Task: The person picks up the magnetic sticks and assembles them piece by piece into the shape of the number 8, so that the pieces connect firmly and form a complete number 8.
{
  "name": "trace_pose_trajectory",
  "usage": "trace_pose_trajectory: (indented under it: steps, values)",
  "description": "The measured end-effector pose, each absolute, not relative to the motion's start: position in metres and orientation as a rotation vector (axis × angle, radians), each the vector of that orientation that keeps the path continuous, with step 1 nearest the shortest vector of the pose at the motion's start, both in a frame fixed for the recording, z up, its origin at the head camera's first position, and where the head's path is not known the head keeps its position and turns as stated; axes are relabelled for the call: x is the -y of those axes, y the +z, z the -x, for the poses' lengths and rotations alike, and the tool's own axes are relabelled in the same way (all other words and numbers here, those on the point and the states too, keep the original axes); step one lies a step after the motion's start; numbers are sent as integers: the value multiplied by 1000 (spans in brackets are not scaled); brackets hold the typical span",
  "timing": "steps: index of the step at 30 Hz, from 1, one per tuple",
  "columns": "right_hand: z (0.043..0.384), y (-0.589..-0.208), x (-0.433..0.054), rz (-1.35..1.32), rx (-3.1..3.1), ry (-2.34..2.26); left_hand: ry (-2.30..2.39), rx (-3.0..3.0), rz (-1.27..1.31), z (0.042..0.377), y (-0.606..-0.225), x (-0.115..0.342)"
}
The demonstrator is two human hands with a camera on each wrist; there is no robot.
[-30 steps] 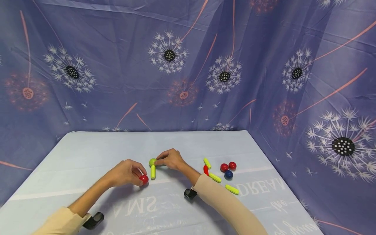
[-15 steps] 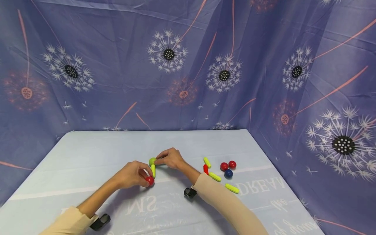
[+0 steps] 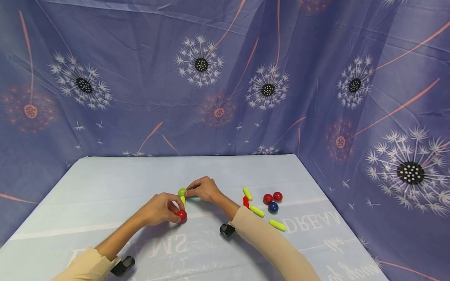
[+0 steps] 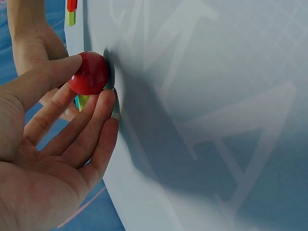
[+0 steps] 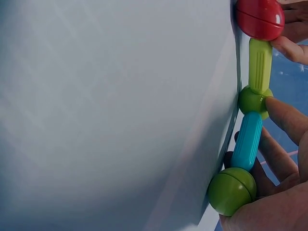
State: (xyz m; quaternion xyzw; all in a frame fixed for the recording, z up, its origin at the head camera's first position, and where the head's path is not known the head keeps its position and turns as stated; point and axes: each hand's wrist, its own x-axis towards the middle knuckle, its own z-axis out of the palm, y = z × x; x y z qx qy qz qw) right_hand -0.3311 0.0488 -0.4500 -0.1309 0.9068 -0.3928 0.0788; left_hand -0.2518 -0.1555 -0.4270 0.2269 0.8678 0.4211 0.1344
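My left hand (image 3: 159, 209) pinches a red ball (image 3: 181, 215) between thumb and fingers, low over the table. In the right wrist view that ball meets the end of a yellow-green ridged rod (image 5: 260, 65). From there a green ball (image 5: 251, 102), a blue rod (image 5: 247, 140) and a second green ball (image 5: 232, 191) follow in a line. My right hand (image 3: 205, 189) grips this chain, its index finger on the middle green ball and its thumb at the end one. The head view has the blue rod and the end ball hidden by the right hand.
Right of my right arm lie several loose yellow-green rods (image 3: 257, 211) and a red rod (image 3: 246, 202). Two red balls (image 3: 268, 199) and a dark blue ball (image 3: 273, 207) sit beside them. A patterned blue curtain (image 3: 147, 86) hangs behind the pale table (image 3: 116, 175).
My left hand has carried the red ball rightward to the near end of the yellow-green rod. The right hand has stayed almost in place at the green balls.
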Motion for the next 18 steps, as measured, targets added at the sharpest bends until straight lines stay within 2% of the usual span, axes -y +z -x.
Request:
trace_pose_trajectory:
  steps: [18]
  values:
    - [337,-447,-49,415,-2721,-1130,1238,-2510,-622,253,-428,152]
